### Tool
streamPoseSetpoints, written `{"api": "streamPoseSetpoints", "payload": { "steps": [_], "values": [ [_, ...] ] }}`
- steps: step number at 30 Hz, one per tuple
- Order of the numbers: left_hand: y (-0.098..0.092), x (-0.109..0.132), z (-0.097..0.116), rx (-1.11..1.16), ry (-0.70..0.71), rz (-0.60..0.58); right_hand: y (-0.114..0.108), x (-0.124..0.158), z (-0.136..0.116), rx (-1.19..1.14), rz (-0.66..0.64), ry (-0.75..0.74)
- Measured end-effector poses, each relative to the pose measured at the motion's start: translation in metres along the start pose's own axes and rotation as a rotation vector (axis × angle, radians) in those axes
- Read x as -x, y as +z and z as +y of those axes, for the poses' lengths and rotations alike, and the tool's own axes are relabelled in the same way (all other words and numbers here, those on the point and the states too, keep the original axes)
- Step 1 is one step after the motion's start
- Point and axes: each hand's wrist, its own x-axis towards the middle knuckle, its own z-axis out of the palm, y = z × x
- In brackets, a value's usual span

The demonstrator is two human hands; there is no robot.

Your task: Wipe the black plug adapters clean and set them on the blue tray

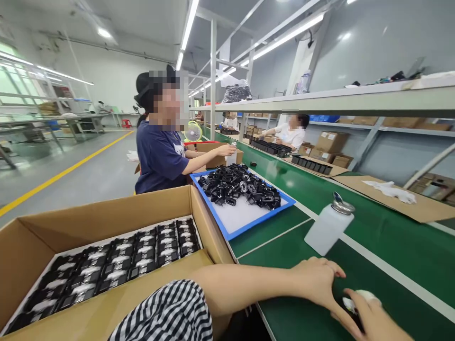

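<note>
My left hand [316, 282] reaches in from the left over the green bench, its thumb and fingers spread apart in a curve. Close beside it is my right hand [378, 319], in the lower right corner, partly cut off by the frame edge. Its fingers are bent over a small crumpled white cloth [370, 296]. A little dark thing shows between the two hands, mostly hidden, and I cannot make out its kind. Just beyond my hands stands a white pump bottle [329, 229] with a metal top, its lid flipped up.
A blue-rimmed tray [232, 234] holds a heap of black plastic parts [241, 187]. To my left, a large cardboard box [106, 208] contains rows of black parts. A co-worker [159, 151] sits beyond it, one hand at another bottle [232, 154]. A shelf [320, 102] runs above the bench.
</note>
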Motion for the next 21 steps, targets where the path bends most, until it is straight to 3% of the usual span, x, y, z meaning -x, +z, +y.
{"api": "streamPoseSetpoints", "payload": {
  "steps": [3,7,11,13,15,17,21],
  "values": [
    [0.001,-0.003,-0.004,-0.019,0.055,-0.191,-0.005,0.013,-0.013,-0.127,-0.109,0.031],
    [0.011,-0.005,-0.009,-0.095,0.110,-0.127,-0.034,0.016,0.001,-0.119,-0.177,0.190],
    [0.015,-0.009,-0.011,-0.165,0.157,-0.076,-0.057,0.023,0.012,-0.069,-0.485,0.229],
    [0.014,-0.011,-0.012,-0.147,0.169,-0.100,-0.062,0.025,0.010,-0.068,-0.555,0.194],
    [0.012,-0.012,-0.012,-0.093,0.203,-0.168,-0.064,0.026,0.008,-0.101,-0.536,0.143],
    [0.010,-0.012,-0.013,-0.035,0.228,-0.222,-0.065,0.025,0.008,-0.184,-0.431,0.156],
    [0.008,-0.013,-0.013,0.000,0.203,-0.228,-0.061,0.018,0.009,-0.450,-0.081,0.420]
  ]
}}
